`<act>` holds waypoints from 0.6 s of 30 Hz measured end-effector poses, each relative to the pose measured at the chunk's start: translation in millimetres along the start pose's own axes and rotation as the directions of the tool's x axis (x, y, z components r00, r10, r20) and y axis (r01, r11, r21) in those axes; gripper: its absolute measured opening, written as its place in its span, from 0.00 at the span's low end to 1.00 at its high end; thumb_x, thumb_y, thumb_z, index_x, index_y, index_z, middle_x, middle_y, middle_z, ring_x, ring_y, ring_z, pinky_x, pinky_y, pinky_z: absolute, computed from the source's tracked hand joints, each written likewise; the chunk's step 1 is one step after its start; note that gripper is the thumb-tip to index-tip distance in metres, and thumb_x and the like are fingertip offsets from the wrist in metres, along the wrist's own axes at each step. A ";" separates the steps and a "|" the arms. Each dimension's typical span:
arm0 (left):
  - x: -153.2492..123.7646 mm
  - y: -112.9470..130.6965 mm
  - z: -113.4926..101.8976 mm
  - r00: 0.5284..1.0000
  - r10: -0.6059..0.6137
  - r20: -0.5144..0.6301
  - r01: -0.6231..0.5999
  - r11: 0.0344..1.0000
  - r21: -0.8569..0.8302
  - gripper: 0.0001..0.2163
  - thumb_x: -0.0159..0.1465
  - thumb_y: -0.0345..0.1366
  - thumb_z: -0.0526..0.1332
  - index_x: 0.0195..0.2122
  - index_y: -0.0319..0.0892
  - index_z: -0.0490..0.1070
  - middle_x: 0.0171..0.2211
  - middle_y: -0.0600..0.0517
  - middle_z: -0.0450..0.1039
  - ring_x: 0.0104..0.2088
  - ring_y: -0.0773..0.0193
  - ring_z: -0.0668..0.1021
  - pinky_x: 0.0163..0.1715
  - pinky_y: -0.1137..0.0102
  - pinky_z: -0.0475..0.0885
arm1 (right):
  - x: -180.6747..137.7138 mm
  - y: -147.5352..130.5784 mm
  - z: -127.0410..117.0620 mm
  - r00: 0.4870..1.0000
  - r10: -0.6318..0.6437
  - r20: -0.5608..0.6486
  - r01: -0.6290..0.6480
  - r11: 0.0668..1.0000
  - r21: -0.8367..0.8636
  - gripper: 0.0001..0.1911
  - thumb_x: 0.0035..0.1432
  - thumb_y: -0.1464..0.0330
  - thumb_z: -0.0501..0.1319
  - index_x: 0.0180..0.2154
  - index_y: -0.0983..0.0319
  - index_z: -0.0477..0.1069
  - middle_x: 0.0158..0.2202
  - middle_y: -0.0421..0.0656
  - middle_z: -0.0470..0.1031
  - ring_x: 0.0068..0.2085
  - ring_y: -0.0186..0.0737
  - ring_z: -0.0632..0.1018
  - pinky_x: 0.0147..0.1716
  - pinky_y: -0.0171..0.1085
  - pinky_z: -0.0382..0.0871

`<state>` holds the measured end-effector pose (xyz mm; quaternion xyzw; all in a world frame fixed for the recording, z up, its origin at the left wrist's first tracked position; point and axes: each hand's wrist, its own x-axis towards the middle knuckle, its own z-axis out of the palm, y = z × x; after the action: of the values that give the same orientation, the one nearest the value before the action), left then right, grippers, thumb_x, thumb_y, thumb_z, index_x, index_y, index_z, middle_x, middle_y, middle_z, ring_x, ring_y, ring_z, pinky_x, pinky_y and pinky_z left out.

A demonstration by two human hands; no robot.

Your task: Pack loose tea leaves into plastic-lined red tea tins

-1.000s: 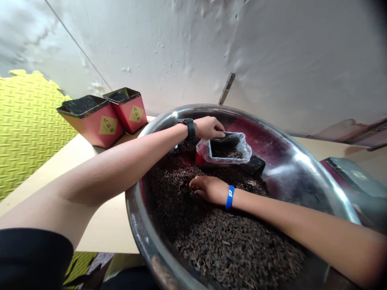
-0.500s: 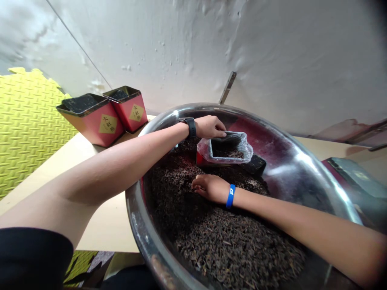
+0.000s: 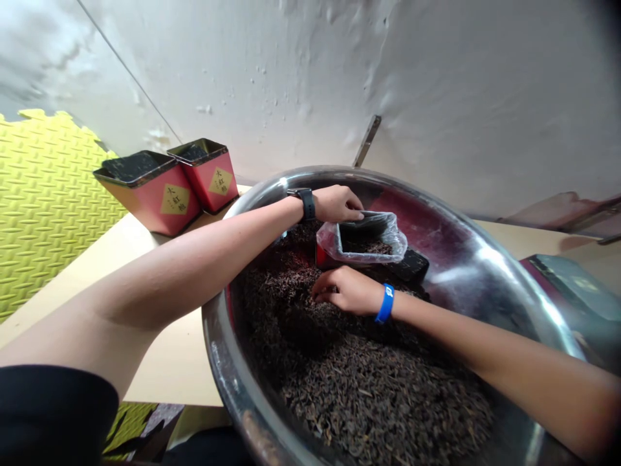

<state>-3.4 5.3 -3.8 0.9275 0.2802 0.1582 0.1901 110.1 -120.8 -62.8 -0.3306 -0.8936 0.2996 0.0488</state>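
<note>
Dark loose tea leaves (image 3: 388,398) fill the lower part of a large metal bowl (image 3: 216,353). A red tin (image 3: 322,257) lined with a clear plastic bag (image 3: 395,248) stands among them, with some leaves visible inside. My left hand (image 3: 337,204), reaching over from the left, pinches the bag's far edge at the tin's rim. Just in front of the tin, my right hand (image 3: 353,290) is low over the leaves, its fingers curled and closed around tea leaves that the hand mostly hides.
Beside the tin in the bowl lies a black lid (image 3: 411,264). Two red tins (image 3: 177,204) with yellow labels stand left on the pale table (image 3: 177,362). Another box (image 3: 567,285) is at the right. A wall (image 3: 301,84) rises behind, and yellow foam matting (image 3: 43,207) lies left.
My right hand has risen slightly out of the leaves and shifted right, closer to the tin. My left hand stays at the bag's edge.
</note>
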 end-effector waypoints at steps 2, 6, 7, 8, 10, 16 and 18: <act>-0.2 0.1 -0.6 1.000 -0.001 0.006 0.001 1.000 0.008 0.15 0.56 0.42 0.55 0.40 0.41 0.73 0.34 0.51 0.74 0.30 0.68 0.71 0.31 0.74 0.61 | -3.1 -10.5 -12.8 0.999 -0.041 -0.020 0.042 0.998 0.038 0.10 0.53 0.71 0.55 0.33 0.62 0.74 0.34 0.41 0.76 0.35 0.34 0.74 0.37 0.31 0.63; -0.3 1.2 -1.7 1.000 0.000 0.009 0.000 0.999 0.034 0.16 0.56 0.42 0.54 0.40 0.41 0.73 0.34 0.51 0.74 0.30 0.68 0.71 0.31 0.74 0.61 | -13.8 -27.7 -39.2 0.990 -0.018 -0.139 0.023 0.999 0.035 0.09 0.54 0.69 0.55 0.32 0.62 0.74 0.32 0.40 0.76 0.34 0.33 0.74 0.37 0.31 0.63; -0.4 1.7 -2.0 1.000 0.000 0.006 -0.001 0.999 0.039 0.16 0.56 0.42 0.54 0.40 0.41 0.73 0.34 0.51 0.74 0.31 0.68 0.71 0.31 0.75 0.61 | -17.0 -30.1 -45.2 0.985 -0.006 -0.172 0.011 1.000 0.025 0.09 0.54 0.68 0.55 0.32 0.62 0.74 0.32 0.40 0.76 0.34 0.33 0.74 0.36 0.31 0.63; -0.6 2.1 -2.2 1.000 -0.002 0.004 0.002 0.999 0.041 0.16 0.56 0.42 0.54 0.41 0.41 0.73 0.35 0.51 0.74 0.32 0.68 0.71 0.32 0.75 0.62 | -20.2 -31.7 -50.8 0.979 0.001 -0.205 0.001 1.000 0.010 0.09 0.54 0.68 0.55 0.32 0.62 0.73 0.31 0.39 0.76 0.33 0.33 0.74 0.35 0.31 0.63; -0.9 3.0 -2.4 1.000 -0.007 0.006 0.007 0.999 0.041 0.16 0.56 0.42 0.54 0.41 0.42 0.73 0.36 0.51 0.74 0.33 0.68 0.72 0.32 0.75 0.62 | -26.4 -32.2 -61.2 0.961 0.001 -0.276 -0.011 0.999 -0.035 0.09 0.55 0.68 0.55 0.31 0.62 0.73 0.30 0.39 0.75 0.32 0.32 0.73 0.34 0.31 0.63; -1.1 6.3 -3.2 1.000 -0.012 0.025 0.011 0.999 0.035 0.16 0.57 0.42 0.53 0.41 0.42 0.73 0.35 0.51 0.74 0.33 0.68 0.72 0.32 0.75 0.62 | -37.0 -10.6 -84.9 0.847 -0.022 -0.531 -0.151 0.948 -0.280 0.10 0.55 0.67 0.54 0.31 0.63 0.73 0.31 0.41 0.75 0.32 0.35 0.73 0.34 0.34 0.63; -1.3 8.2 -4.2 0.999 -0.019 0.033 0.018 0.999 0.042 0.16 0.57 0.42 0.53 0.42 0.41 0.73 0.35 0.50 0.75 0.33 0.67 0.72 0.32 0.75 0.62 | -37.7 1.2 -89.0 0.842 0.000 -0.540 -0.223 0.911 -0.348 0.12 0.56 0.66 0.53 0.30 0.63 0.73 0.30 0.42 0.75 0.31 0.36 0.73 0.32 0.35 0.63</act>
<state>-2.3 -0.7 3.3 0.9312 0.2888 0.1352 0.1769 165.5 -98.7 13.2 -0.4556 -0.8658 0.0118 0.2067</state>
